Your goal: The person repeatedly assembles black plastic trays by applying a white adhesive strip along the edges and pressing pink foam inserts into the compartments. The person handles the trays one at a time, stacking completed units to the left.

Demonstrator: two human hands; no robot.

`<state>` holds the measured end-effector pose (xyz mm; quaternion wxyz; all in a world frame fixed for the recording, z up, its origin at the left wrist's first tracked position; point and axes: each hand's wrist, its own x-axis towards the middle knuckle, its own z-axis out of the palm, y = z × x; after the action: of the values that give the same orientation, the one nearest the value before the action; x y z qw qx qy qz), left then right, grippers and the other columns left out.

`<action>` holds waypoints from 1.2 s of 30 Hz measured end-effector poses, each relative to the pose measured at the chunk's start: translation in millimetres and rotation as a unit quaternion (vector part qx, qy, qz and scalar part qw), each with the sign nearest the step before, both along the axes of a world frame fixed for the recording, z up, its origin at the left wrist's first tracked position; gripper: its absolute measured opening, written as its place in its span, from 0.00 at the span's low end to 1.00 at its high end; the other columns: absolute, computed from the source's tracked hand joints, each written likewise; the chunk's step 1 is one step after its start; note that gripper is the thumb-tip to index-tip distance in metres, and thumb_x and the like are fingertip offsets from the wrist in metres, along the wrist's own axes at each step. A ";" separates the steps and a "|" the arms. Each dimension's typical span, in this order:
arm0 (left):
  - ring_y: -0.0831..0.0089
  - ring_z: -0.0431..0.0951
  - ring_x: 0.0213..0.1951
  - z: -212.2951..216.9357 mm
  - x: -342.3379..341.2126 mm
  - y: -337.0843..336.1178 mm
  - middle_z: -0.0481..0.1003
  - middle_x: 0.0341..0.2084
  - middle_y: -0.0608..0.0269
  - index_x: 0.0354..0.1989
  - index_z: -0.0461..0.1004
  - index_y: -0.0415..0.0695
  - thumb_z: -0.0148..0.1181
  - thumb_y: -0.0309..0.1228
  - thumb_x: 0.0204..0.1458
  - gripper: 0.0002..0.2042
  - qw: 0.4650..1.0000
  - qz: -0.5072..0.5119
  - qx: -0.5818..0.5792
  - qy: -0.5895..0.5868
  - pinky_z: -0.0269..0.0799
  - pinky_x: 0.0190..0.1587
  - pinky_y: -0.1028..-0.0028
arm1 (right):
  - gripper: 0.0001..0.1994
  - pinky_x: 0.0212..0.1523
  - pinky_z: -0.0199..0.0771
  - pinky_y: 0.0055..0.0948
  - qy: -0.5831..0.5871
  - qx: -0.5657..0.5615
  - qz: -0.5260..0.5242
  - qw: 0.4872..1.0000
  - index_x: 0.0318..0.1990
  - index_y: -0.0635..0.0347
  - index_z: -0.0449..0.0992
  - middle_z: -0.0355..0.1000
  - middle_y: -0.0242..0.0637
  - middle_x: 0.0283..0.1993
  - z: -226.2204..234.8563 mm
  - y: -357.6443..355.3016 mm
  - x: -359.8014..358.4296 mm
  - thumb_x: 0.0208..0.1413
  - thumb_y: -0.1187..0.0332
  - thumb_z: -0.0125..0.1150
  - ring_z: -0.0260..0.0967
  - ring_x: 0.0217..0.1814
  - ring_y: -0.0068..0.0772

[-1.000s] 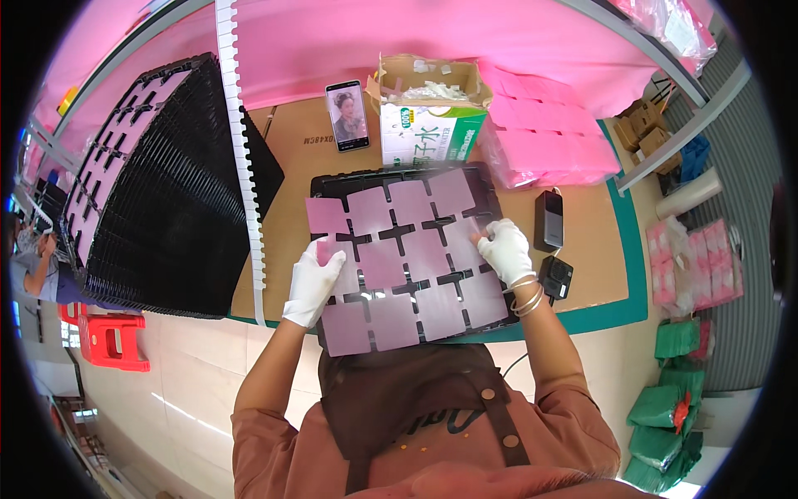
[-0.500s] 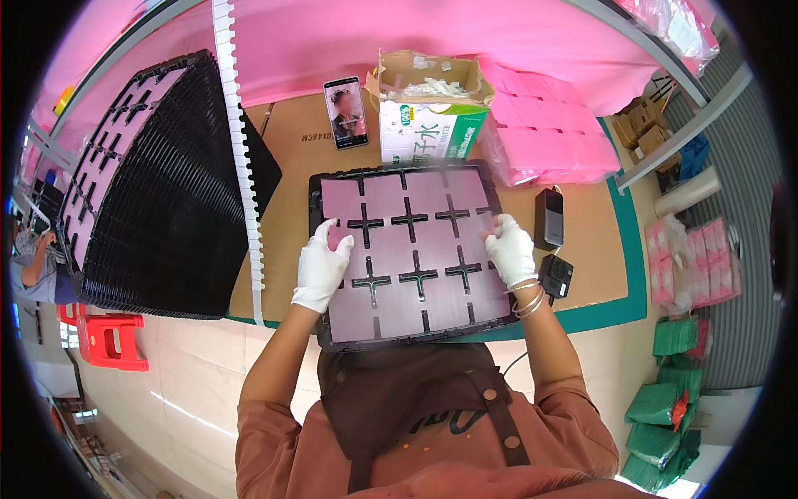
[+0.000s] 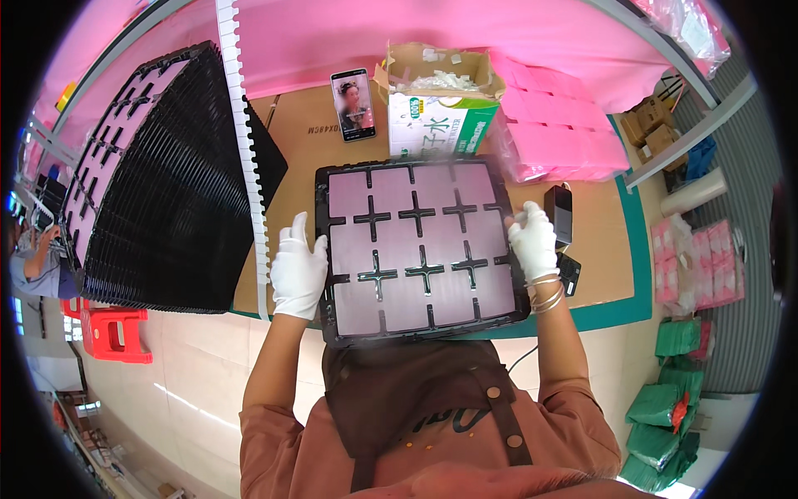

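- Draws left hand outward, off pink sheets
- Draws right hand outward too
- Has sheets flat in black tray, earlier askew

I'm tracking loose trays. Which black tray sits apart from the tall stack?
The black tray between the left hand and right hand; those in the stack are piled together at left.

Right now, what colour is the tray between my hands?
The tray is black, best seen in the head view.
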<state>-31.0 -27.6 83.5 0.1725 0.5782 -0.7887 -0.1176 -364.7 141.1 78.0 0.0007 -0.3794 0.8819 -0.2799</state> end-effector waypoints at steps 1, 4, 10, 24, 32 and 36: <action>0.49 0.78 0.39 2.9 -0.8 -0.2 0.71 0.45 0.52 0.58 0.64 0.47 0.59 0.37 0.54 0.23 0.999 -0.012 -0.030 0.004 0.75 0.40 0.55 | 0.17 0.45 0.74 0.40 -0.016 -0.026 0.005 1.000 0.46 0.65 0.73 0.76 0.49 0.41 -3.7 -3.1 -8.7 0.49 0.68 0.65 0.75 0.42 0.50; 0.51 0.75 0.45 14.3 -16.7 1.7 0.71 0.45 0.51 0.55 0.66 0.44 0.56 0.38 0.56 0.20 0.991 -0.101 -0.092 0.018 0.74 0.43 0.56 | 0.15 0.45 0.73 0.34 -0.106 -0.054 0.074 0.990 0.45 0.65 0.74 0.75 0.47 0.39 10.5 -36.1 -8.8 0.51 0.68 0.63 0.76 0.43 0.41; 0.50 0.61 0.62 -44.1 -81.2 -42.2 0.65 0.57 0.44 0.57 0.64 0.34 0.53 0.46 0.58 0.27 0.959 -0.265 -0.101 -0.020 0.54 0.65 0.59 | 0.12 0.46 0.76 0.39 -0.673 -0.239 0.142 0.685 0.47 0.66 0.70 0.73 0.44 0.43 -56.6 -125.5 -56.6 0.56 0.72 0.55 0.74 0.44 0.46; 0.50 0.60 0.64 16.5 17.8 88.6 0.62 0.60 0.44 0.60 0.62 0.38 0.56 0.46 0.55 0.30 0.899 -0.429 0.066 -0.055 0.56 0.63 0.58 | 0.16 0.39 0.77 0.30 -0.581 -0.030 0.198 0.789 0.45 0.63 0.68 0.72 0.40 0.41 -6.8 68.1 38.5 0.59 0.60 0.61 0.74 0.40 0.31; 0.53 0.72 0.48 11.8 62.1 86.9 0.69 0.48 0.45 0.58 0.64 0.39 0.55 0.36 0.58 0.22 0.981 -0.138 0.075 0.114 0.70 0.48 0.60 | 0.14 0.36 0.74 0.28 -0.189 0.001 -0.010 0.982 0.47 0.66 0.71 0.76 0.43 0.32 -16.9 103.4 21.7 0.57 0.68 0.60 0.74 0.33 0.31; 0.61 0.74 0.32 -23.0 49.8 70.7 0.71 0.38 0.46 0.49 0.72 0.34 0.61 0.40 0.54 0.21 0.979 -0.027 0.159 0.125 0.71 0.37 0.64 | 0.16 0.40 0.75 0.31 -0.182 -0.091 -0.009 0.979 0.48 0.70 0.71 0.77 0.49 0.38 -30.8 89.3 31.0 0.58 0.66 0.60 0.77 0.38 0.37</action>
<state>18.9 43.1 60.5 0.1722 0.5571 -0.7477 -0.3178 -333.7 230.4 47.2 0.1237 -0.3126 0.8414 -0.4231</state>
